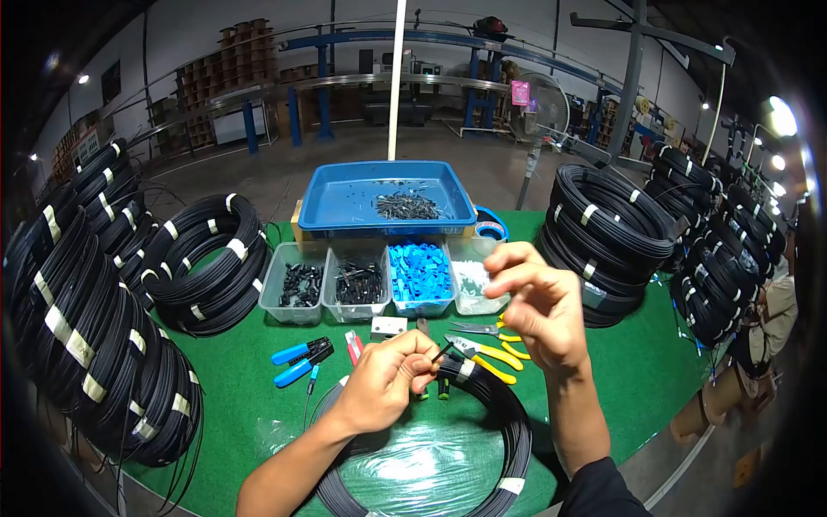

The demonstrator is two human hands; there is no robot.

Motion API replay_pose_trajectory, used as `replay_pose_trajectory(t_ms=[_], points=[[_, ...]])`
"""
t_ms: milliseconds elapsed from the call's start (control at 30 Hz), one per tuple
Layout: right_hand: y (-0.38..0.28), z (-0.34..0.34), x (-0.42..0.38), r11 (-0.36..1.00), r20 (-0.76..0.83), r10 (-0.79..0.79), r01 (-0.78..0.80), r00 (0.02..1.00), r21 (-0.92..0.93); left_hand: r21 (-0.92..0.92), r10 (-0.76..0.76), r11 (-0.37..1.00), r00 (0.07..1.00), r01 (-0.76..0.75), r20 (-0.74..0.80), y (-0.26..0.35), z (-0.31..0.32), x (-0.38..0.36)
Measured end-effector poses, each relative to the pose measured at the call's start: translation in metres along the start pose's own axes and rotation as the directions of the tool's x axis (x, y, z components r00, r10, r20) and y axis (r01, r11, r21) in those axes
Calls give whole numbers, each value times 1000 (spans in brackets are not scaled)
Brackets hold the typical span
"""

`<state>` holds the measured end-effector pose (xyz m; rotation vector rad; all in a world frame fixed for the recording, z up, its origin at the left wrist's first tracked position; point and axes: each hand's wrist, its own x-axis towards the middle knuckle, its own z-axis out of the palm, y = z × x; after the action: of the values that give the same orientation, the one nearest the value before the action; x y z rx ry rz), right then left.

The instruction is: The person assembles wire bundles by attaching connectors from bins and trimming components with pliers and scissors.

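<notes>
My left hand point(388, 379) is closed in a pinch on a black cable end point(444, 351), whose tip points up and to the right. Below it lies a coil of black cable point(515, 431), bound with white tape, on plastic film point(413, 470). Raised to the right, my right hand point(547, 314) has its fingers curled but apart, and I see nothing between them. It is nearest to the clear bin of small white pieces point(471, 280). Yellow-handled pliers point(491, 353) lie between the hands. A blue-handled stripping tool point(301, 360) rests left of my left hand.
Bins of black parts point(293, 297), more black parts point(357, 289) and blue connectors point(420, 274) line the green table point(233, 370). Behind stands a blue tray point(345, 194) with black scraps. Stacked cable coils rise at left point(95, 345) and right point(607, 233).
</notes>
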<state>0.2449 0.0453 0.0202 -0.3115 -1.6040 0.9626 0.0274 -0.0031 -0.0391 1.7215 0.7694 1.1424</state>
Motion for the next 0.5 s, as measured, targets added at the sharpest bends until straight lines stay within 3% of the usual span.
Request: replay_pose_trajectory(t_ms=[33, 100, 233, 300, 367, 433, 500], points=[[1, 0, 2, 1000, 118, -27, 27, 993, 0, 0, -1, 1000, 1000, 1, 1, -3, 0, 0], [5, 3, 2, 998, 275, 13, 3, 961, -59, -214, -16, 976, 997, 31, 69, -7, -1, 0], [6, 14, 0, 993, 351, 18, 24, 936, -114, -306, -63, 946, 986, 108, 153, -1, 2, -1], [10, 16, -3, 997, 295, 10, 11, 956, -71, -286, -82, 948, 974, 142, 211, -3, 0, -1], [0, 16, -7, 985, 171, 145, -158, 975, 65, -291, -52, 949, 972, 119, 230, -5, -1, -1], [-1, 12, -7, 975, 78, 97, -111, 992, 195, -296, -50, 947, 969, 123, 244, -6, -2, -1], [-11, 7, -6, 987, 98, 84, -97, 992, 127, -303, -59, 943, 968, 134, 243, -3, -2, 0]])
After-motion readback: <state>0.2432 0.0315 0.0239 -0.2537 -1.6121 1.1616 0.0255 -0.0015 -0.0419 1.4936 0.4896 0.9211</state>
